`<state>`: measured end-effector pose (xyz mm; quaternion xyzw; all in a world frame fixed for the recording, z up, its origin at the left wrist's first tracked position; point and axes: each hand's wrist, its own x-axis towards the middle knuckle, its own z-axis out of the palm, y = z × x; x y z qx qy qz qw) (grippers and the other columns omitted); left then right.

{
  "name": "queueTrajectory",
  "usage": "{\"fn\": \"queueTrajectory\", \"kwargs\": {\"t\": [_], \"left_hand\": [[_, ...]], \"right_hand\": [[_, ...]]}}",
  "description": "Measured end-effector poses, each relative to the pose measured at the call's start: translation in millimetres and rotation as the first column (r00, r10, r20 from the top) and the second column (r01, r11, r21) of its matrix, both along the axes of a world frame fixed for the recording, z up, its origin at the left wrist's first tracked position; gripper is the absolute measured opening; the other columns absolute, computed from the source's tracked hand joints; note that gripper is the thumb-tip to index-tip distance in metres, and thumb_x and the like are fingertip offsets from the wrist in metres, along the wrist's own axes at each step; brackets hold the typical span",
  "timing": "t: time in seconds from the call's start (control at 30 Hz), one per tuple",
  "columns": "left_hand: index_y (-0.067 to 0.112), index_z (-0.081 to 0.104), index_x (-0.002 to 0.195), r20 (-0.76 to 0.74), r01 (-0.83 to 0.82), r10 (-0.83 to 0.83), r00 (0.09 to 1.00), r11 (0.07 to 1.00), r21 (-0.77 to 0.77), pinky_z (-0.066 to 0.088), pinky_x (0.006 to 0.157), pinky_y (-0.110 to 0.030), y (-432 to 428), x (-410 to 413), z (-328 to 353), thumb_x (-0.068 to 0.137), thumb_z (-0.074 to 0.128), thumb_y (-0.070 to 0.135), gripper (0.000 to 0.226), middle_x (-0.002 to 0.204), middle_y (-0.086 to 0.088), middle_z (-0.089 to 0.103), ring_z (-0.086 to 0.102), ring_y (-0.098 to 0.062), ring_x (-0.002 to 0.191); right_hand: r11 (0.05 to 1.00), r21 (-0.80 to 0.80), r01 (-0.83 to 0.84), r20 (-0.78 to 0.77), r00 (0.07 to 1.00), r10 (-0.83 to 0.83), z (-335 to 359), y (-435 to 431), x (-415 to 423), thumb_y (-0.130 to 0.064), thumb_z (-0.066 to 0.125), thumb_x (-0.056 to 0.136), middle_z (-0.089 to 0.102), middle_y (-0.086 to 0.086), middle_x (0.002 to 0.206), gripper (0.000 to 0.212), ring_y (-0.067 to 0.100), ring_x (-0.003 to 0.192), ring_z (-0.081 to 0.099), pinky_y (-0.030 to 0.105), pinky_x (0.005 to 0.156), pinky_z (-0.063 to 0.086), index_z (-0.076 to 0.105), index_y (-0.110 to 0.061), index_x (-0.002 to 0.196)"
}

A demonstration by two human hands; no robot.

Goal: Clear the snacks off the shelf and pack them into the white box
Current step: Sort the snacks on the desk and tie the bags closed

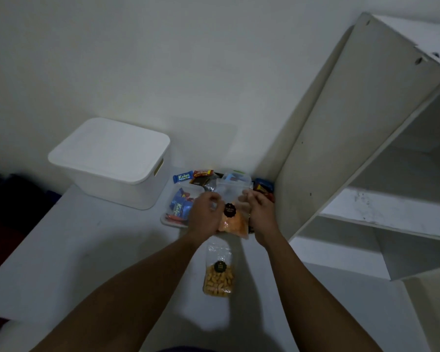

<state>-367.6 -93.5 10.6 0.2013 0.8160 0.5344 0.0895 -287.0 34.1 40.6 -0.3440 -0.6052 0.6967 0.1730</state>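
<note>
Snacks (pixel 202 174) lie heaped on the pale surface (pixel 87 250), in the corner between the white box (pixel 112 158), its lid on, and the shelf (pixel 366 148). My left hand (pixel 205 212) and my right hand (pixel 261 212) each pinch a side of a clear pouch of orange snack (pixel 233 221), holding it over the heap. A second pouch of yellow snack (pixel 218 274) lies flat nearer to me

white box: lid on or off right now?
On. The lid sits flat over the white box, covering its whole top. The left hand and right hand grip an orange snack pouch.
</note>
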Motion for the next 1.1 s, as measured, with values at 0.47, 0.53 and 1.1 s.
{"fn": "queueTrajectory", "kwargs": {"t": [0.47, 0.53, 1.1], "left_hand": [[0.017, 0.062, 0.089, 0.344, -0.038, -0.031, 0.938, 0.981, 0.192, 0.050, 0.073, -0.030, 4.8, -28.3, 21.7, 0.099, 0.054, 0.022, 0.014, 0.085, -0.001, 0.064, 0.058, -0.014, 0.077], [0.016, 0.062, 0.089, 0.260, 0.043, -0.079, 0.962, 0.989, 0.141, 0.050, 0.079, -0.033, 6.1, -25.8, 22.9, 0.099, 0.053, 0.021, 0.015, 0.090, -0.003, 0.065, 0.059, -0.016, 0.085], [0.014, 0.071, 0.091, 0.115, 0.211, -0.216, 0.970, 0.976, 0.055, 0.054, 0.087, -0.033, -0.2, -25.4, 24.8, 0.091, 0.066, 0.016, 0.005, 0.094, 0.000, 0.070, 0.066, -0.014, 0.094]], "right_hand": [[0.997, 0.048, -0.057, 0.017, 0.998, 0.056, 8.2, 1.3, -4.5, -0.022, 0.073, 0.087, 0.069, 0.007, 0.108, 0.024, 0.024, 0.098, 0.070, 0.037, 0.079, 0.060, 0.066, -0.014, 0.108], [0.956, 0.265, -0.125, 0.080, 0.991, 0.108, 14.0, 4.6, -7.0, -0.018, 0.077, 0.083, 0.069, 0.003, 0.097, 0.016, 0.016, 0.090, 0.068, 0.026, 0.077, 0.057, 0.069, -0.016, 0.097], [0.668, 0.549, -0.502, 0.433, 0.855, 0.286, 23.9, 1.1, -20.8, -0.019, 0.059, 0.097, 0.069, 0.016, 0.092, 0.018, 0.028, 0.083, 0.062, 0.033, 0.068, 0.048, 0.067, -0.006, 0.089]]}}
